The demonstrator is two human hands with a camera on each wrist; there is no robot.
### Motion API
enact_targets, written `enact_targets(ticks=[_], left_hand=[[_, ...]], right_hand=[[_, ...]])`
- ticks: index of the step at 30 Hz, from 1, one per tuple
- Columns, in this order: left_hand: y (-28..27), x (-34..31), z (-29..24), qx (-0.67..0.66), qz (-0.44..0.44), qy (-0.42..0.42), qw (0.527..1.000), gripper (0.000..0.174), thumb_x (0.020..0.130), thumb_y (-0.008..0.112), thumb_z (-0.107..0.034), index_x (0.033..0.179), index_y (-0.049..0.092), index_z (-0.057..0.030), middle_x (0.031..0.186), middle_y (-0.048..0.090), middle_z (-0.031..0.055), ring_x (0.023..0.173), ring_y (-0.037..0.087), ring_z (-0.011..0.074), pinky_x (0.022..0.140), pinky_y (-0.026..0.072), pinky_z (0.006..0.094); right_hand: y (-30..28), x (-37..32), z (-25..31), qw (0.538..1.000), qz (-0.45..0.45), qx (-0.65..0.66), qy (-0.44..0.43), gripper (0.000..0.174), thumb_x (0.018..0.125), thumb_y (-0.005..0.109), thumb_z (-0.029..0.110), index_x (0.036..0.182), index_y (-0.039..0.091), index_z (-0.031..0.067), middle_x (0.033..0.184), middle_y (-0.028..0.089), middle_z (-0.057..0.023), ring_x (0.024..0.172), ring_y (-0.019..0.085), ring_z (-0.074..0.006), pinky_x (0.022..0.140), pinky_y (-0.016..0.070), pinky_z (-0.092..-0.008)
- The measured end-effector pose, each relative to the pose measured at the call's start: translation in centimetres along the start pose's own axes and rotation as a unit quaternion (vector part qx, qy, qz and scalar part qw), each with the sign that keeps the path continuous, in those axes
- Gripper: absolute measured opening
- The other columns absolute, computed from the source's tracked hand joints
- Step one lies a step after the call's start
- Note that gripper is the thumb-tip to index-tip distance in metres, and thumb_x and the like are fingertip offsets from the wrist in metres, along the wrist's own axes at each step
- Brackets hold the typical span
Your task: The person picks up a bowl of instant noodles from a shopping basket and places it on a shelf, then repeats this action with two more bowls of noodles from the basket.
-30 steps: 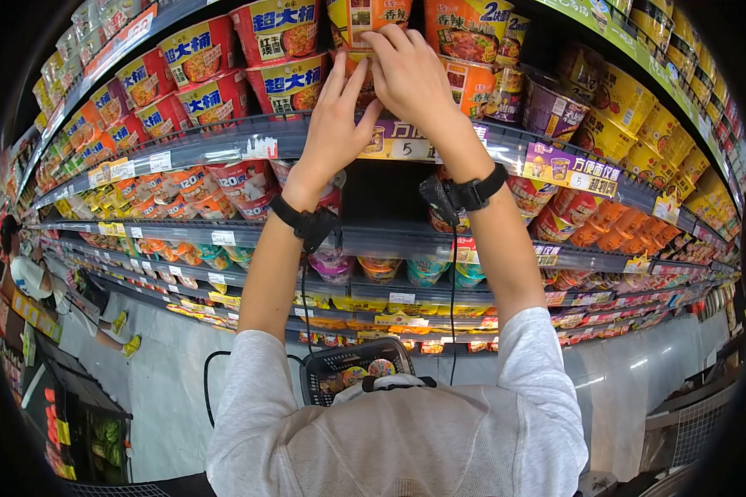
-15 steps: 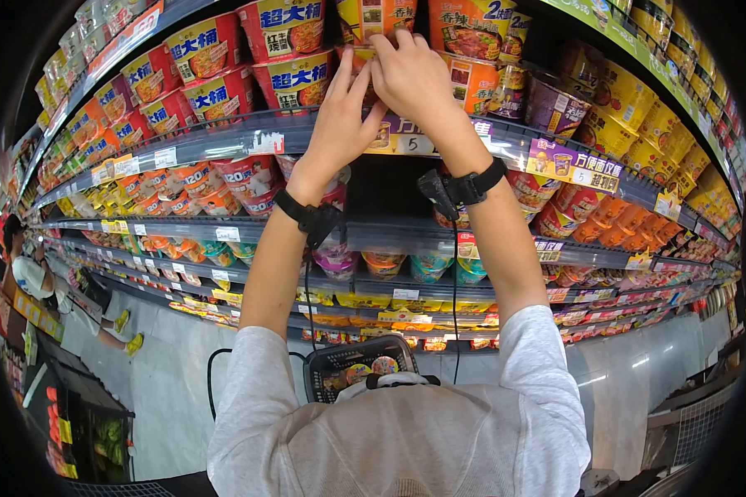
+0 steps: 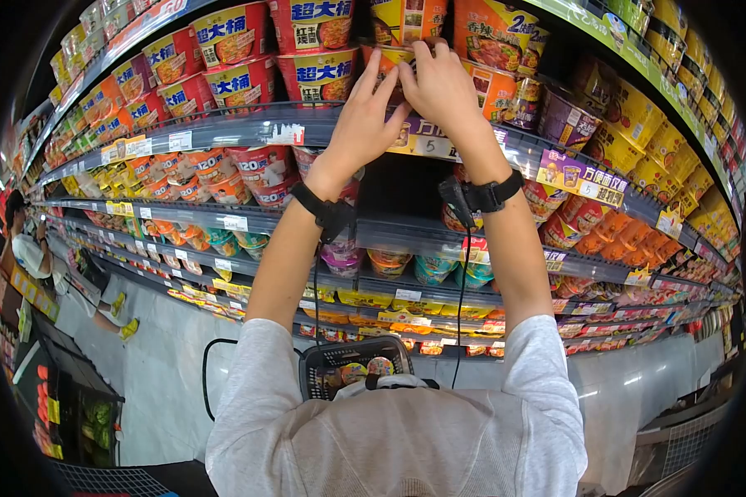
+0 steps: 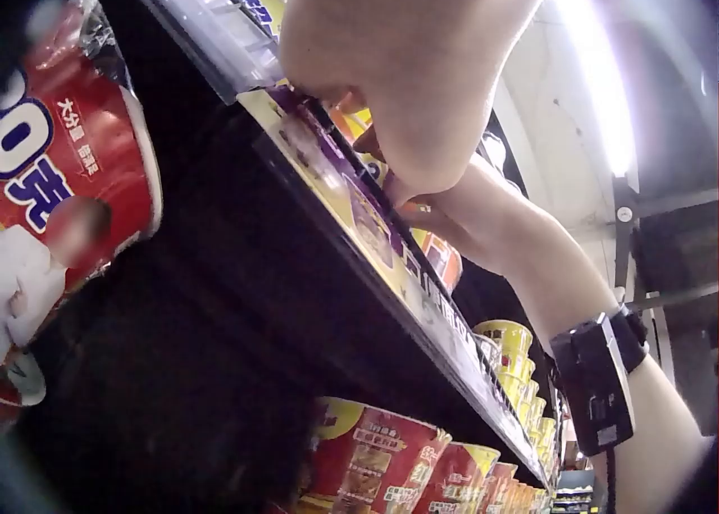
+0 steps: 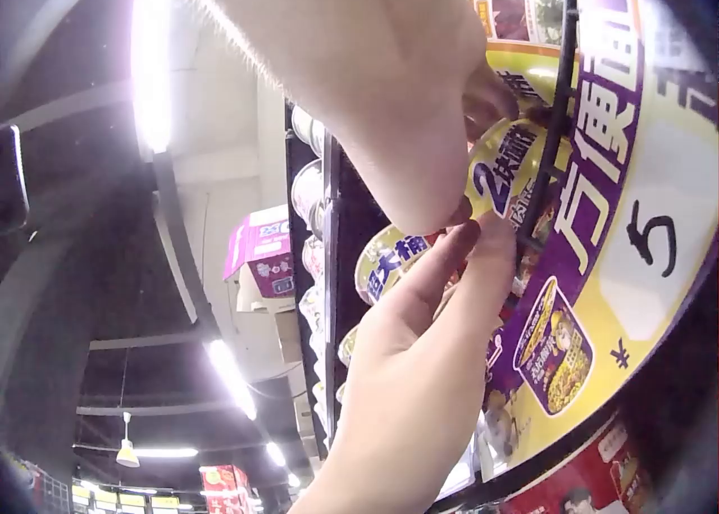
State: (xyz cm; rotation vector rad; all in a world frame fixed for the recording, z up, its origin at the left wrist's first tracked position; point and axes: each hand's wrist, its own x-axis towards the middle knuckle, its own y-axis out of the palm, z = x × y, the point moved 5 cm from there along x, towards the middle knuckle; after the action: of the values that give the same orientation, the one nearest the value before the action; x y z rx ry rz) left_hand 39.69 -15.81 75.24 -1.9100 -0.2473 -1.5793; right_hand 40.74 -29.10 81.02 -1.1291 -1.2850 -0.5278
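On the upper shelf [image 3: 249, 124], an orange and yellow instant noodle tub [image 3: 391, 58] stands behind both hands, beneath another noodle tub [image 3: 406, 21]. My left hand [image 3: 363, 132] reaches up with its fingers fairly straight, their tips at the tub's front. Beside it, my right hand [image 3: 446, 89] lies over the tub with its fingers bent forward, and their tips are hidden in the head view. In the right wrist view the yellow side of the tub [image 5: 503, 168] shows between the two hands, with the left fingertips against it.
Red noodle tubs [image 3: 315, 79] stand stacked to the left, and a purple tub [image 3: 568, 116] to the right. A price strip [image 3: 431, 146] runs along the shelf edge. Below sits a black basket [image 3: 313, 373] holding tubs. Another person [image 3: 33, 253] is at the far left.
The shelves and both hands have shifted a little to the right in the head view. Both hands stay at the same tub, with little change in their pose.
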Motion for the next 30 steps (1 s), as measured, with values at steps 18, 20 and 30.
enact_targets(ticks=[18,20,30], left_hand=[[-0.2,-1.4,-0.8,0.087,0.013,-0.009,0.996,0.053,0.093,0.072,-0.038,0.136,0.063,-0.007,0.154,0.045,0.0295,0.126,0.055,0.047,0.106,0.0466,0.0498],[-0.3,-0.9,-0.7,0.082,0.014,-0.045,0.996,0.056,0.092,0.073,-0.041,0.136,0.063,-0.0074,0.154,0.044,0.031,0.123,0.057,0.048,0.103,0.0489,0.0503],[0.0,-0.9,-0.1,0.074,-0.006,-0.032,0.997,0.058,0.092,0.072,-0.042,0.138,0.061,-0.0082,0.152,0.044,0.0344,0.12,0.058,0.0493,0.101,0.0501,0.0508]], right_hand=[[1.8,3.9,-2.2,0.992,0.117,0.009,0.05,0.053,0.097,0.061,0.048,0.114,0.07,-0.0011,0.101,0.071,-0.033,0.098,0.071,-0.0474,0.088,0.0577,-0.0521],[1.3,4.4,-1.5,0.993,0.115,0.013,0.031,0.056,0.097,0.059,0.051,0.108,0.073,-0.0018,0.098,0.071,-0.0331,0.098,0.071,-0.0471,0.088,0.0579,-0.0527],[1.3,4.7,-1.1,0.981,0.16,-0.04,0.098,0.082,0.096,0.051,0.071,0.091,0.076,-0.0069,0.093,0.073,-0.0298,0.093,0.073,-0.0453,0.086,0.059,-0.0489]])
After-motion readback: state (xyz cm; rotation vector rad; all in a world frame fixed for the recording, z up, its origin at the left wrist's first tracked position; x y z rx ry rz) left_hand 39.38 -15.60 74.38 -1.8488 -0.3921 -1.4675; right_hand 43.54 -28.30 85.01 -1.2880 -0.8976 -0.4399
